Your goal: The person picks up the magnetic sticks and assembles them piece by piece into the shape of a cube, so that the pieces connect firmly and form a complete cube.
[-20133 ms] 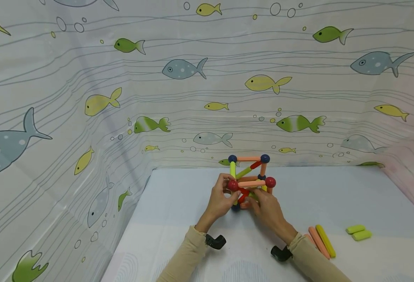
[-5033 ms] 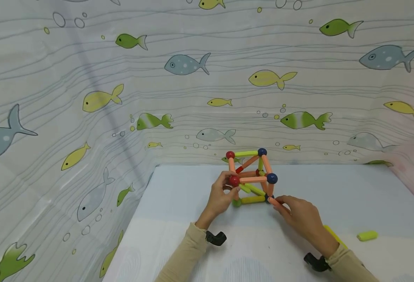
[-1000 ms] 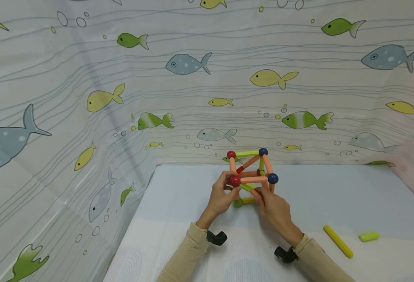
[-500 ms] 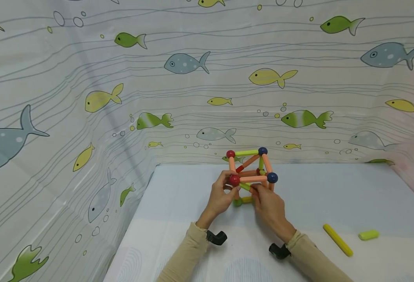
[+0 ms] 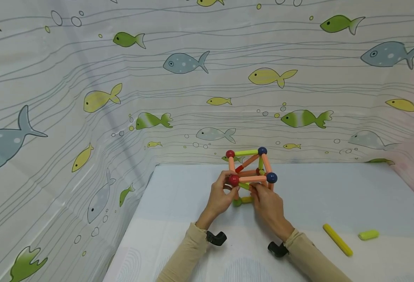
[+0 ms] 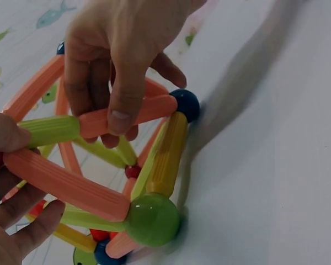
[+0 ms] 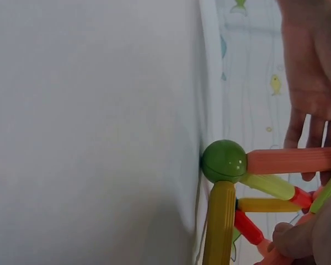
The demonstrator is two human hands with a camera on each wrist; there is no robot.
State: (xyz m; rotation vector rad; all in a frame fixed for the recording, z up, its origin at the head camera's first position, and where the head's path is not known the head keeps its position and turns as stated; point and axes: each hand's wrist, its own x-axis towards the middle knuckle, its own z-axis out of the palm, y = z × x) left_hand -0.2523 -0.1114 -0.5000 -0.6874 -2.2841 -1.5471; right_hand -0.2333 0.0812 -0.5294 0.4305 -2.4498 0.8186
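Note:
A cube-like frame of magnetic rods and balls (image 5: pixel 252 179) stands on the table. My left hand (image 5: pixel 219 201) grips the red ball (image 5: pixel 234 180) at its upper front-left corner. With thumb and fingers, my right hand (image 5: pixel 268 205) pinches an orange rod (image 6: pixel 149 109) on the front face. In the left wrist view that rod slants from a dark blue ball (image 6: pixel 187 105) at the table to a short lime rod (image 6: pixel 55 131) by the left fingertips. An orange upright rod (image 6: pixel 66 185) runs down to a green ball (image 6: pixel 153 220), joined by a yellow rod (image 6: pixel 168 154) to the blue ball.
A yellow rod (image 5: pixel 338 239) and a short lime rod (image 5: pixel 368 234) lie loose on the table (image 5: pixel 319 196), right of my right arm. A fish-patterned sheet (image 5: pixel 179 98) rises behind and at the left.
Since five seconds ago, my right hand has moved left and up from the lower-right blue ball to the front diagonal. Over twenty seconds the frame has turned; loose orange rods and one lime rod left the table.

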